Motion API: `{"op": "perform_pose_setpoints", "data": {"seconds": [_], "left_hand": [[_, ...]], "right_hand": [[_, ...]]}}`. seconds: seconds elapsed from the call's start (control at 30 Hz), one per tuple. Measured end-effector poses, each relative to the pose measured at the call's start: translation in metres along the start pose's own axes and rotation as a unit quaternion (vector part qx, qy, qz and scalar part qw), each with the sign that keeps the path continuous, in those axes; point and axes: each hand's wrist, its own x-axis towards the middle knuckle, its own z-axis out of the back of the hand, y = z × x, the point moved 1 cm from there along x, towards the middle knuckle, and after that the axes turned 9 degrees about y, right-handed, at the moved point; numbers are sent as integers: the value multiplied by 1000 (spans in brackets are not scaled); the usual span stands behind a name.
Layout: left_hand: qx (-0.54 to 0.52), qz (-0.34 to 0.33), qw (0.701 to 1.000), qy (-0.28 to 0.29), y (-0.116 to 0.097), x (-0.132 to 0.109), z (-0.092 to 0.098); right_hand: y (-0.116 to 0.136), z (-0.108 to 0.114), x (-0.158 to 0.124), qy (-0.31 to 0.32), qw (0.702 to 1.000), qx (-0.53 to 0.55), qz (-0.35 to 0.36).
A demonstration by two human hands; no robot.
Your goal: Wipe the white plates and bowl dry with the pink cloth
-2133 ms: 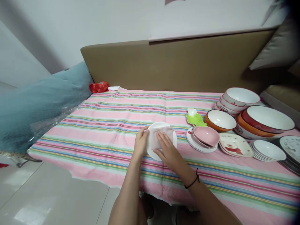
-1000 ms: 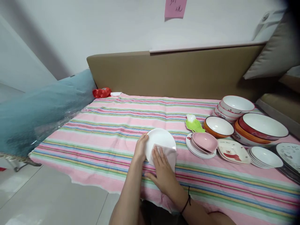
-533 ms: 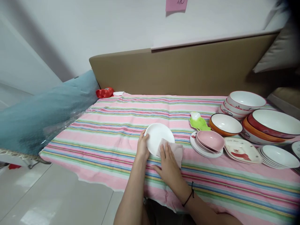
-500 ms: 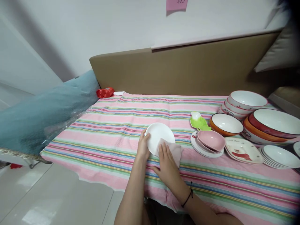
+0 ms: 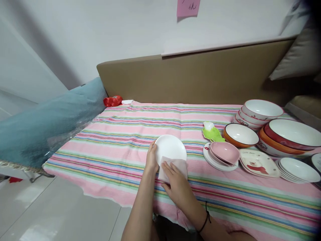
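Observation:
A round white plate (image 5: 169, 144) is tilted up in front of me over the striped tablecloth. My left hand (image 5: 151, 157) grips its left edge, thumb near the rim and the other fingers partly hidden behind. Across the plate's lower part lies a pale pink cloth (image 5: 179, 164). My right hand (image 5: 177, 182) presses this cloth against the plate, its fingers fairly straight on top and the thumb lower down. What lies under the right palm is hidden.
To the right stand pink bowls (image 5: 225, 152), a green leaf-shaped dish (image 5: 212, 133), an orange bowl (image 5: 241, 134), square bear plates (image 5: 259, 163), stacked white dishes (image 5: 298, 169) and large bowls (image 5: 293, 134). A red roll (image 5: 112, 101) lies at the far left, before a brown backrest (image 5: 190, 78).
My right hand has slid slightly left and down with the cloth, which now spreads over the plate's lower part. My left hand still grips the plate. The view has tilted up a little.

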Motion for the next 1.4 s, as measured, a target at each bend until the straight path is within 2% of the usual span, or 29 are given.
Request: {"op": "perform_pose_setpoints", "data": {"seconds": [0.07,0.17,0.23,0.3,0.5,0.6,0.7,0.8,0.9,1.0,1.07,1.17,1.27,1.4], "left_hand": [[-5,6,1000,12,0,0,1],[-14,11,999,32,-2,0,1],[-7,10,999,39,-5,-2,-2],[0,7,999,45,-7,-3,-4],[11,21,998,51,-11,-7,-6],[1,25,998,59,-10,-7,-6],[-16,44,996,72,-10,-8,-7],[-26,64,995,77,-13,-10,-9],[-19,62,995,70,-14,-11,-10],[13,37,998,58,-14,-11,-9],[32,21,998,47,-13,-11,-8],[42,14,998,39,-12,-11,-8],[46,11,998,46,-13,-12,-10],[38,0,997,64,-15,-14,-13]], "right_hand": [[2,3,-2,14,1000,5,-9],[-3,2,-6,26,995,-20,-93],[-11,-4,-5,18,988,-37,-149],[-23,-10,2,3,985,-33,-167],[-58,-6,47,-70,993,64,-75],[-49,0,52,-69,996,53,21],[-24,-1,33,4,993,23,116],[-11,-5,6,18,996,-9,88],[-22,-8,-5,-6,998,-50,-23],[-47,-7,6,-44,989,-74,-122],[-61,-4,21,-74,984,-74,-143],[-71,2,44,-126,983,-49,-125],[-70,3,58,-164,982,-33,-90],[-57,1,60,-147,988,-35,13]]}}
